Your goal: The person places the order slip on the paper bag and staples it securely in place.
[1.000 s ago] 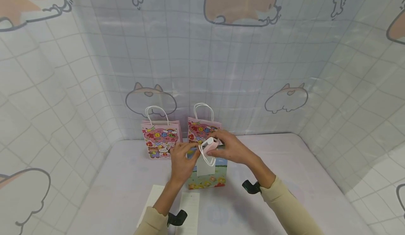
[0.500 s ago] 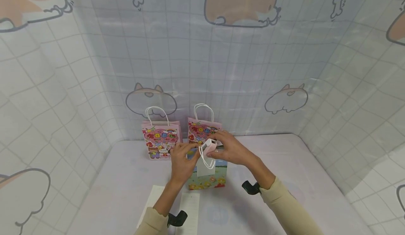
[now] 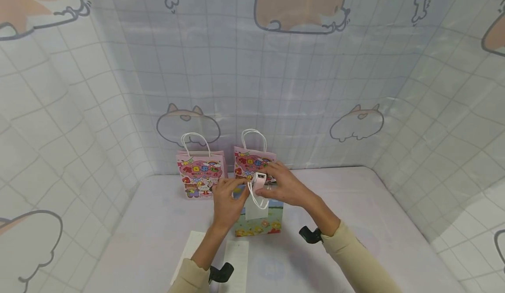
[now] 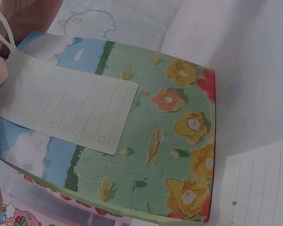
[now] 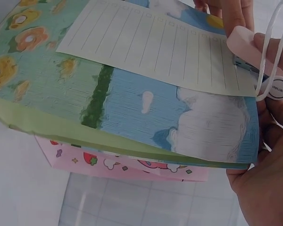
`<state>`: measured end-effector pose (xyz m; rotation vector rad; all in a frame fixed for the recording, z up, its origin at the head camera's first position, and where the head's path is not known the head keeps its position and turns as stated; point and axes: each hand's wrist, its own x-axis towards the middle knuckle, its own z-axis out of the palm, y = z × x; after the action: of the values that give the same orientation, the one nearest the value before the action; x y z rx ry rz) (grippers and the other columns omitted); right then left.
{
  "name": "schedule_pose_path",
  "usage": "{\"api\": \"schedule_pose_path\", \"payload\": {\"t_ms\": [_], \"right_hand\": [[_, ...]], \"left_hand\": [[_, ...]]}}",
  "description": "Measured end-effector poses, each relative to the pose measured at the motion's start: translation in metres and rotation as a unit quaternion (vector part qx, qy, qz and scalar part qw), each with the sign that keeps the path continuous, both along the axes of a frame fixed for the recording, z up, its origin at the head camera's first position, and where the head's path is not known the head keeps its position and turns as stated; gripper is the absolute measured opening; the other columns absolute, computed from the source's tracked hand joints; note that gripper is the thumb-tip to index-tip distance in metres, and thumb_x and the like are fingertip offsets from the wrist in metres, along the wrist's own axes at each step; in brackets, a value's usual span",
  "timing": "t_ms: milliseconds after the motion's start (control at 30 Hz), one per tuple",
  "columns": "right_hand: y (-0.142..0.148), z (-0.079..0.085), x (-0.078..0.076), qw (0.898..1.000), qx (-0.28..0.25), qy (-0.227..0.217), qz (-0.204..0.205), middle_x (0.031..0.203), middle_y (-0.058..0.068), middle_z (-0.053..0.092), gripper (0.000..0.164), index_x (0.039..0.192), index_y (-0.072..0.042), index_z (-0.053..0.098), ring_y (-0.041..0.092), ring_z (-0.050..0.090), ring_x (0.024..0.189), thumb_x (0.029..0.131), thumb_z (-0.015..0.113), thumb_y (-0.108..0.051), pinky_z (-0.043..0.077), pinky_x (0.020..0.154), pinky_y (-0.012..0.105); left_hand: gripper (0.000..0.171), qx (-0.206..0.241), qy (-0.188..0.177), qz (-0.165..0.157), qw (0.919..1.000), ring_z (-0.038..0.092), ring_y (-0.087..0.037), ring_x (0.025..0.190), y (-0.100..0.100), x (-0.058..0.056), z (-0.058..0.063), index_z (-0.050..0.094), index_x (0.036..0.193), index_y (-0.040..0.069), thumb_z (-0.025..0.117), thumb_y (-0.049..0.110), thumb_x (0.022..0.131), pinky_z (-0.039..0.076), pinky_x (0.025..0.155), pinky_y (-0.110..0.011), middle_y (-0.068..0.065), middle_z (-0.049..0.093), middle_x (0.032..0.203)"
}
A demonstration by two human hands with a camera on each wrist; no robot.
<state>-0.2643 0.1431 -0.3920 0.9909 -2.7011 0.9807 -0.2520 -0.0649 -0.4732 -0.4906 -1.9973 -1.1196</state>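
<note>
My right hand (image 3: 289, 187) grips a small pink and white stapler (image 5: 247, 44) at the top edge of a paper gift bag (image 4: 146, 122) painted with flowers and sky. The stapler's metal mouth sits at the end of a lined paper slip (image 4: 80, 101), which lies flat against the bag's front. With thumb and fingers, my left hand (image 3: 229, 201) pinches the bag's top edge on the other side, close to the stapler. The bag's white cord handle (image 5: 273, 42) loops down over the stapler and slip. The bag stands upright in the head view.
Two pink cartoon gift bags with white handles stand behind: one bag (image 3: 201, 174) at left, another bag (image 3: 252, 161) directly behind the flowered one. On the table (image 3: 335, 258), two more lined paper slips lie in front, one slip (image 3: 236, 262) beside my left forearm.
The stapler has tilted and shifted slightly left in my right hand, its end now turned up toward the head camera. My left hand and the bag have stayed in place.
</note>
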Motion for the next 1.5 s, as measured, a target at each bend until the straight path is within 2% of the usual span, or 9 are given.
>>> {"api": "schedule_pose_path", "payload": {"t_ms": [200,333,433,567,767,1000,1233,1500], "right_hand": [[-0.0021,-0.0016,-0.0015,1.000,0.005,0.000,0.005,0.142,0.008,0.056,0.061,0.135,-0.015,0.061,0.035,0.039,0.142,0.086,0.078,-0.046,0.032,0.109,0.064],[-0.0018,-0.0020,-0.0008,1.000,0.023,0.004,0.005,0.135,0.002,0.061,0.060,0.138,-0.019,0.059,0.027,0.054,0.126,0.088,0.074,-0.049,0.031,0.107,0.062],[-0.0018,-0.0013,0.0007,1.000,0.031,0.003,-0.002,0.131,0.000,0.063,0.060,0.140,-0.022,0.057,0.022,0.056,0.115,0.088,0.074,-0.049,0.031,0.100,0.058],[-0.0022,-0.0007,0.0020,0.999,0.034,0.006,-0.008,0.132,-0.001,0.063,0.061,0.140,-0.022,0.058,0.023,0.051,0.121,0.087,0.075,-0.048,0.031,0.098,0.056],[-0.0026,-0.0021,0.0016,0.999,0.032,0.023,-0.008,0.126,-0.004,0.064,0.056,0.135,-0.022,0.061,0.018,0.049,0.114,0.086,0.077,-0.045,0.033,0.094,0.051],[-0.0054,-0.0047,0.0001,0.999,0.032,0.029,-0.005,0.126,-0.005,0.065,0.055,0.134,-0.020,0.062,0.016,0.047,0.111,0.086,0.078,-0.041,0.032,0.092,0.047],[-0.0064,-0.0052,-0.0006,0.999,0.036,0.036,-0.005,0.129,-0.002,0.064,0.059,0.137,-0.017,0.061,0.018,0.048,0.112,0.086,0.076,-0.042,0.032,0.093,0.050],[-0.0055,-0.0075,-0.0012,0.997,0.039,0.059,-0.009,0.130,-0.004,0.065,0.057,0.137,-0.022,0.061,0.016,0.050,0.114,0.086,0.076,-0.043,0.032,0.090,0.043]], "left_hand": [[0.018,0.003,0.002,-0.001,1.0000,0.054,-0.018,0.090,0.0002,0.0009,0.0003,0.078,0.099,0.014,0.084,0.015,0.082,0.028,0.083,-0.045,-0.002,0.077,0.099],[0.018,0.003,0.000,-0.001,1.0000,0.055,-0.018,0.090,-0.0003,0.0012,-0.0001,0.078,0.099,0.013,0.083,0.015,0.082,0.028,0.084,-0.045,-0.002,0.077,0.100],[0.017,0.006,-0.007,-0.004,1.0000,0.055,-0.019,0.091,-0.0007,0.0016,0.0002,0.078,0.100,0.013,0.082,0.016,0.083,0.029,0.085,-0.046,-0.002,0.077,0.101],[0.018,0.008,-0.008,-0.008,0.9999,0.055,-0.019,0.091,-0.0008,0.0022,0.0007,0.078,0.100,0.013,0.082,0.016,0.084,0.028,0.085,-0.046,-0.002,0.077,0.101],[0.017,0.006,-0.001,-0.009,0.9999,0.054,-0.018,0.090,-0.0006,0.0023,0.0009,0.078,0.099,0.015,0.083,0.017,0.083,0.027,0.083,-0.044,-0.001,0.077,0.099],[0.016,0.004,-0.001,-0.007,1.0000,0.054,-0.018,0.089,-0.0008,0.0023,0.0005,0.078,0.099,0.015,0.083,0.017,0.083,0.027,0.081,-0.043,-0.001,0.077,0.099],[0.018,-0.003,-0.002,-0.005,1.0000,0.055,-0.019,0.090,-0.0010,0.0033,0.0016,0.078,0.100,0.012,0.083,0.015,0.083,0.028,0.082,-0.045,-0.002,0.076,0.100],[0.021,-0.005,-0.001,0.001,1.0000,0.055,-0.018,0.089,-0.0001,0.0025,0.0030,0.079,0.100,0.014,0.085,0.014,0.080,0.029,0.083,-0.046,-0.001,0.076,0.099]]}}
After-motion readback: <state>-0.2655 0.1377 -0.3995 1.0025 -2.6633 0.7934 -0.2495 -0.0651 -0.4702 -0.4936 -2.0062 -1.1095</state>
